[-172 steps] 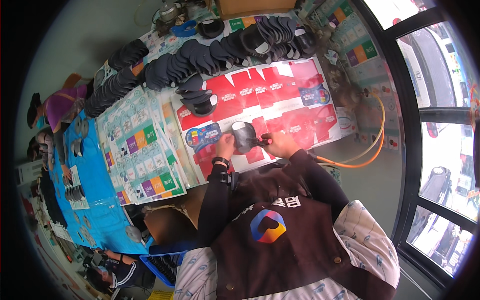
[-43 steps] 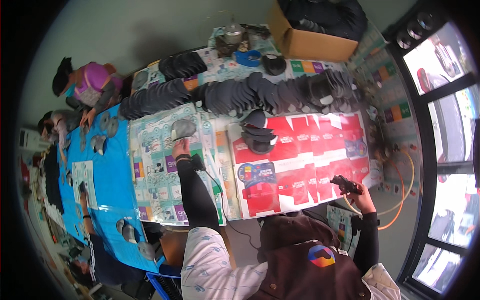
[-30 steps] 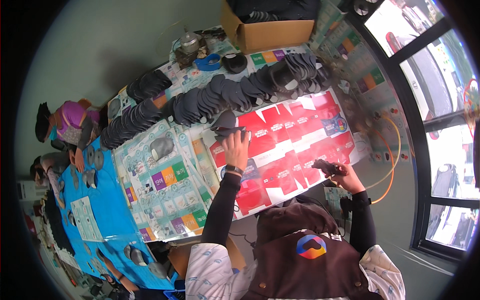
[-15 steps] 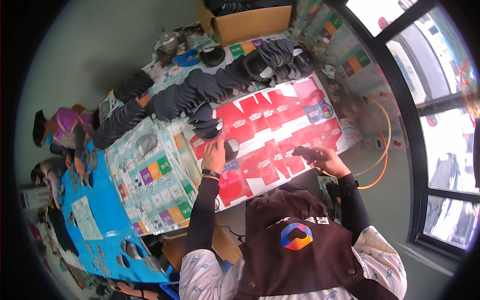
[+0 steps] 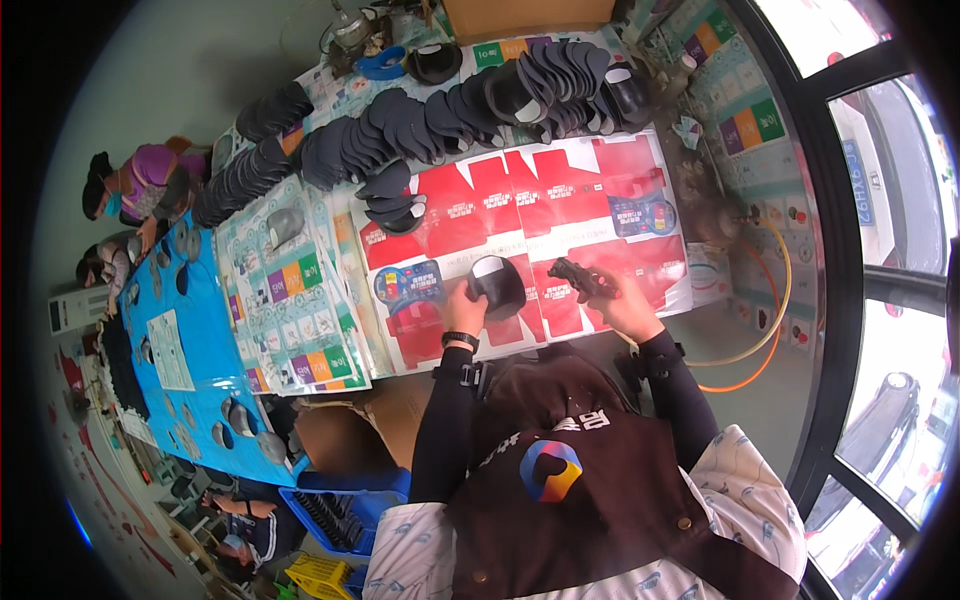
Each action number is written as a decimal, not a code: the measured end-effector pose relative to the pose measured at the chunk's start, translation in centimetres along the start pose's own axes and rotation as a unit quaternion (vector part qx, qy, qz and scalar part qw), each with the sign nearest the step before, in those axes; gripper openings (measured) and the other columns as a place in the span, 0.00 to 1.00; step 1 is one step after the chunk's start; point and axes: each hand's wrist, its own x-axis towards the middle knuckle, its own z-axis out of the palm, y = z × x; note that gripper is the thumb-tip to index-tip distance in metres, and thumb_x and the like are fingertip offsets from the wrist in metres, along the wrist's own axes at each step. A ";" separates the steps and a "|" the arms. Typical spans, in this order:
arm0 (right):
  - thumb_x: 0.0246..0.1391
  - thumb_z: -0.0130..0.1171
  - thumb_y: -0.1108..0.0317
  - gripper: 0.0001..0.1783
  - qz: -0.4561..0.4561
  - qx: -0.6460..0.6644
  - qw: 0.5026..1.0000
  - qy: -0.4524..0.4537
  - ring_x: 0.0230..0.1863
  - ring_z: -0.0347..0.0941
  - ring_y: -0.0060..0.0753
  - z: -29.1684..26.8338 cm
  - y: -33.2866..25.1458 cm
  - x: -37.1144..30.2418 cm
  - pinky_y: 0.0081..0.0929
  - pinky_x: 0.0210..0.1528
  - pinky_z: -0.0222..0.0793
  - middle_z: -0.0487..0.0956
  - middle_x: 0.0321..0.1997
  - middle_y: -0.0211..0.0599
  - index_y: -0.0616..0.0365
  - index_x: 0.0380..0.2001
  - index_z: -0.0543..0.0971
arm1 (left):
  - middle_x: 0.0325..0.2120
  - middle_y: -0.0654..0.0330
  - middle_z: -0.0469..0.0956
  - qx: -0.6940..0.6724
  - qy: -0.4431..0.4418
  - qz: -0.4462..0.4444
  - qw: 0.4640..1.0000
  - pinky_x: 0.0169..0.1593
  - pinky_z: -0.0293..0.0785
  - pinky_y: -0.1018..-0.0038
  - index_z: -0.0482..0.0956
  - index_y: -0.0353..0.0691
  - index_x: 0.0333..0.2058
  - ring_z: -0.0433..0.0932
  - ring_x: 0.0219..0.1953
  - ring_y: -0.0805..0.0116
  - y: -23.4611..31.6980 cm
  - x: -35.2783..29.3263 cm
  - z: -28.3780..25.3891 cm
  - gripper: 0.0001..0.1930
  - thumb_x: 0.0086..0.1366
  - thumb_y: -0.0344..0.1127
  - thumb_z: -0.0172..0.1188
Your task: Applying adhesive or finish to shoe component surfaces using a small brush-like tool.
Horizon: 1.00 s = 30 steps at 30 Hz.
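In my left hand point(image 5: 463, 312) is a dark, curved cap-like piece point(image 5: 507, 292) with a white patch at its upper edge; my fingers are closed on its left side. Just to the right, my right hand point(image 5: 628, 308) is wrapped round a dark, grimy spray gun point(image 5: 580, 275), its front end toward the piece. Both are above a red and white printed sheet point(image 5: 450, 222) on the table. A few similar dark pieces point(image 5: 395, 212) lie at that sheet's far left corner. Behind them runs a long overlapping row of dark pieces point(image 5: 400, 130).
A blue ring-shaped item point(image 5: 382, 64) and a cardboard box point(image 5: 530, 18) stand at the back. Yellow and orange hoses point(image 5: 778, 275) loop at the right by the window. Left, people sit around a blue-covered table point(image 5: 205, 345). A blue crate point(image 5: 375, 510) stands below.
My left hand has moved right and nearer to me, bringing the dark piece off the corner stack's side. The spray gun has come left toward it. The whole view has shifted.
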 end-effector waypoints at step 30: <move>0.52 0.67 0.73 0.20 -0.076 -0.084 0.992 0.051 0.36 0.80 0.32 2.8 -0.2 -1.3 0.31 0.43 0.73 0.84 0.34 0.43 0.62 0.50 0.79 | 0.40 0.59 0.85 -0.259 -0.168 -0.047 0.950 0.46 0.79 0.70 0.81 0.33 0.50 0.84 0.42 0.66 1.5 3.3 -1.8 0.15 0.65 0.27 0.62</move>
